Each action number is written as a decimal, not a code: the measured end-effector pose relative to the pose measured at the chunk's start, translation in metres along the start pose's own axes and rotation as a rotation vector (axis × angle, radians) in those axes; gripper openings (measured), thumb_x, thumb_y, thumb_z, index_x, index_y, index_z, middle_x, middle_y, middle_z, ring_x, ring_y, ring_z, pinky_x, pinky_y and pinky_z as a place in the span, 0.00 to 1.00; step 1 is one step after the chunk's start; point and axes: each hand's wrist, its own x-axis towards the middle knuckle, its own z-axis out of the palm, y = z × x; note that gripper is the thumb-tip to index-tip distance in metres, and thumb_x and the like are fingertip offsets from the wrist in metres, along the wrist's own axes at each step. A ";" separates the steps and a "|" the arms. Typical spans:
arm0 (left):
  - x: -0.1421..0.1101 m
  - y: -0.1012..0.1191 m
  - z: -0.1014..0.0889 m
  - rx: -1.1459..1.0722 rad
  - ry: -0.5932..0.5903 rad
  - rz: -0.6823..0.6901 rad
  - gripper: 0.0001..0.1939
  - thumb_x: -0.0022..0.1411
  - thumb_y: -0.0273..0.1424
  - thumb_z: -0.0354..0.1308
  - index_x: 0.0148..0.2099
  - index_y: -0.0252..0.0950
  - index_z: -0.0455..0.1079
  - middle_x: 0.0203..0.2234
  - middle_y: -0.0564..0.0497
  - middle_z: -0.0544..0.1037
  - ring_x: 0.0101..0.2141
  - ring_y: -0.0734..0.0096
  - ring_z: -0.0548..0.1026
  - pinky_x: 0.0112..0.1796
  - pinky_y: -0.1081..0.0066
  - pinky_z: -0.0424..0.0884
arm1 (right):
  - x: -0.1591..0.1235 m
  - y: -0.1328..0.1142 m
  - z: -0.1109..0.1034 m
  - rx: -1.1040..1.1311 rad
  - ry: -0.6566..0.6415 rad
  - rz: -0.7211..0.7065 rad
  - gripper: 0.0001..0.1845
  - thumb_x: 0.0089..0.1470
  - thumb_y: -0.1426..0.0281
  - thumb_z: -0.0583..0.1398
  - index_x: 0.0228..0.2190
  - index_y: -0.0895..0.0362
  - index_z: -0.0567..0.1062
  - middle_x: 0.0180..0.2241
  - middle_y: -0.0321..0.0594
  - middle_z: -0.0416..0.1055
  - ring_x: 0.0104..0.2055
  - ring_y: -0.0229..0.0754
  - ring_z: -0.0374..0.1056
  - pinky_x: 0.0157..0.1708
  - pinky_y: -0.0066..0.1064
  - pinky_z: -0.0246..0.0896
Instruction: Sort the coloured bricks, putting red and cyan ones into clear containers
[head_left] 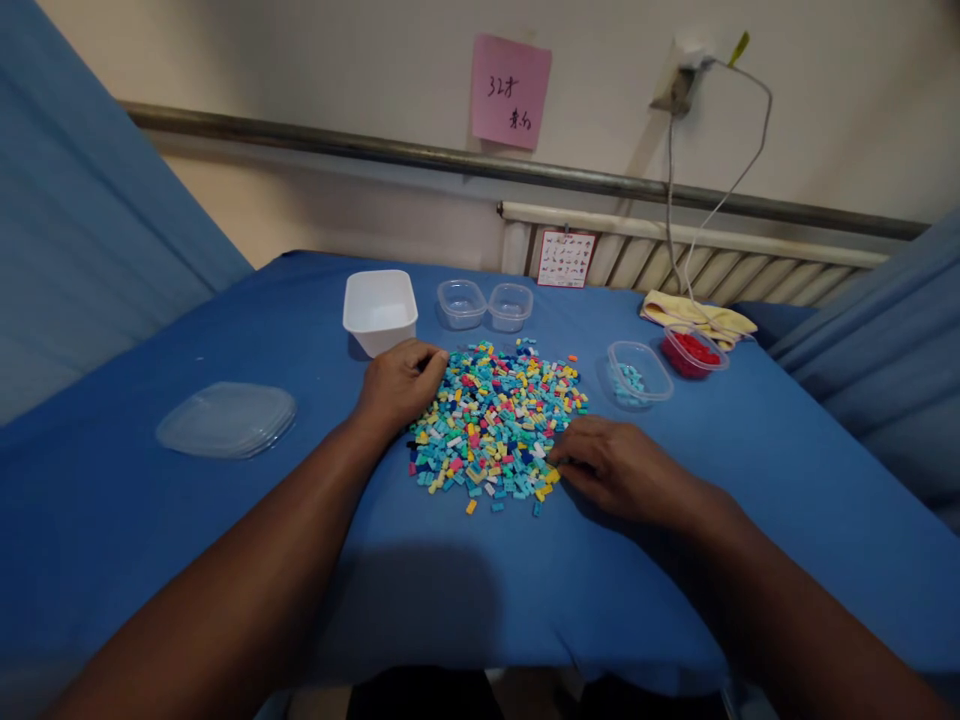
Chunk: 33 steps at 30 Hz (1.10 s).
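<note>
"Where are the hands?"
"At the pile of small bricks (499, 425) on the blue table (187, 540): left hand (401, 385) touching its left side, right hand (611, 465) its right."
"And near the far edge?"
"A white tub (379, 305), then two clear boxes (462, 305)."
"Far right corner?"
"Red pieces (695, 350) in a box, beside a yellow cloth (686, 309)."

Head view: camera on person's head, above near side of desk (112, 500), facing forward and down; close range, left hand (401, 385) at 9 o'clock, right hand (619, 465) at 4, wall (337, 60) at 12.
</note>
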 end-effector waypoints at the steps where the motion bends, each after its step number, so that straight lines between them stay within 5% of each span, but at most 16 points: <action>1: 0.000 0.000 0.000 0.002 0.003 0.002 0.17 0.71 0.42 0.56 0.38 0.39 0.81 0.37 0.49 0.85 0.39 0.62 0.81 0.45 0.66 0.73 | 0.001 -0.001 0.001 -0.013 -0.004 0.017 0.09 0.68 0.74 0.59 0.42 0.54 0.80 0.39 0.45 0.79 0.43 0.47 0.74 0.43 0.37 0.67; 15: 0.000 -0.002 0.002 0.001 0.009 0.010 0.17 0.71 0.42 0.55 0.38 0.38 0.81 0.37 0.48 0.85 0.39 0.61 0.81 0.42 0.66 0.72 | -0.001 -0.004 0.002 -0.144 -0.042 -0.069 0.12 0.73 0.71 0.57 0.38 0.55 0.80 0.34 0.42 0.76 0.39 0.45 0.70 0.39 0.36 0.62; 20: -0.001 -0.004 0.003 -0.006 0.016 0.018 0.17 0.71 0.42 0.56 0.38 0.39 0.81 0.37 0.49 0.85 0.39 0.62 0.80 0.42 0.67 0.71 | -0.002 0.005 -0.004 -0.116 0.174 -0.043 0.08 0.68 0.73 0.59 0.42 0.56 0.79 0.37 0.44 0.78 0.39 0.47 0.73 0.40 0.37 0.66; 25: 0.000 -0.003 0.002 -0.010 0.020 0.035 0.17 0.71 0.41 0.56 0.37 0.37 0.81 0.36 0.49 0.85 0.38 0.63 0.80 0.42 0.67 0.71 | -0.013 0.056 -0.022 -0.290 0.593 0.163 0.11 0.69 0.68 0.59 0.45 0.55 0.81 0.42 0.48 0.82 0.43 0.52 0.76 0.46 0.44 0.70; 29: 0.001 -0.001 0.001 -0.012 0.019 0.028 0.17 0.70 0.42 0.56 0.37 0.37 0.81 0.36 0.48 0.85 0.38 0.62 0.81 0.43 0.67 0.72 | -0.022 0.096 -0.027 -0.376 0.626 0.318 0.13 0.67 0.66 0.60 0.45 0.56 0.83 0.38 0.48 0.82 0.40 0.54 0.77 0.44 0.46 0.72; 33: 0.001 0.000 0.001 -0.002 0.013 0.010 0.18 0.70 0.43 0.55 0.37 0.38 0.81 0.36 0.48 0.84 0.39 0.61 0.81 0.43 0.66 0.72 | -0.023 0.107 -0.025 -0.401 0.634 0.328 0.15 0.66 0.67 0.61 0.50 0.56 0.83 0.43 0.50 0.83 0.44 0.57 0.78 0.48 0.50 0.73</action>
